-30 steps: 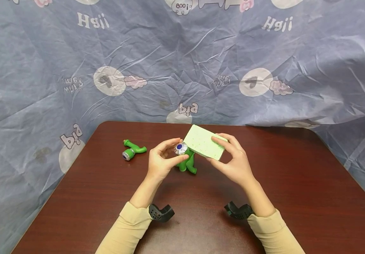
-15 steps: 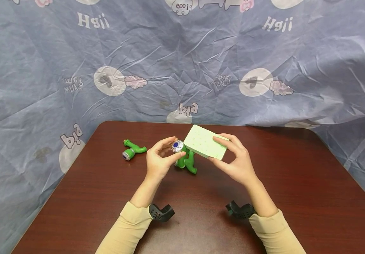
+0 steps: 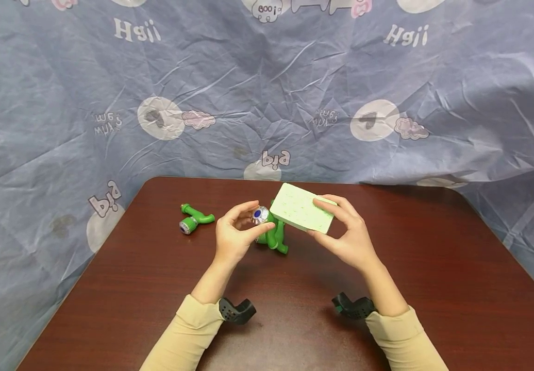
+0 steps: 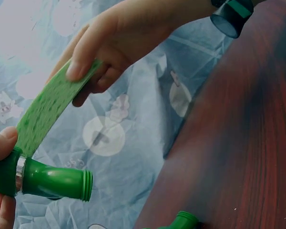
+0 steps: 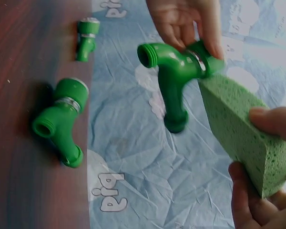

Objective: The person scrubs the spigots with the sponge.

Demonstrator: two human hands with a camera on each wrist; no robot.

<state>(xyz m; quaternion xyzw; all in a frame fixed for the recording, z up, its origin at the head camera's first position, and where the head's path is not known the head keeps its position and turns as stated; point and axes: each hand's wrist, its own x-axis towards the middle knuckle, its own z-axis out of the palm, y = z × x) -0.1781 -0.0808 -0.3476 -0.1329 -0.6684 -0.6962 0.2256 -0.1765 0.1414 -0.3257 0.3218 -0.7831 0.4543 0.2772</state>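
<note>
A green tap [image 5: 178,67] is held above the table [image 3: 438,268] by its ribbed handle, pinched between the thumb and fingers of the left hand [image 3: 231,238]. The clear handle cap [image 3: 260,214] with its blue centre faces up towards the head camera, a silver collar [image 5: 199,63] sits just beside the fingers, and the threaded end points away from them. On the right side of that grip, a porous light green sponge [image 3: 301,207] is clamped between the thumb and fingers of the right hand [image 3: 347,236]. Its far end lies at the tap beside the collar; whether the two touch cannot be told. Below the left hand's grip, a second green tap [image 5: 64,131] lies on the table; to the left of that grip lies a third green tap [image 3: 197,217]. Beyond both hands hangs a creased blue-grey cloth [image 3: 267,82] printed with pale circles and lettering.
</note>
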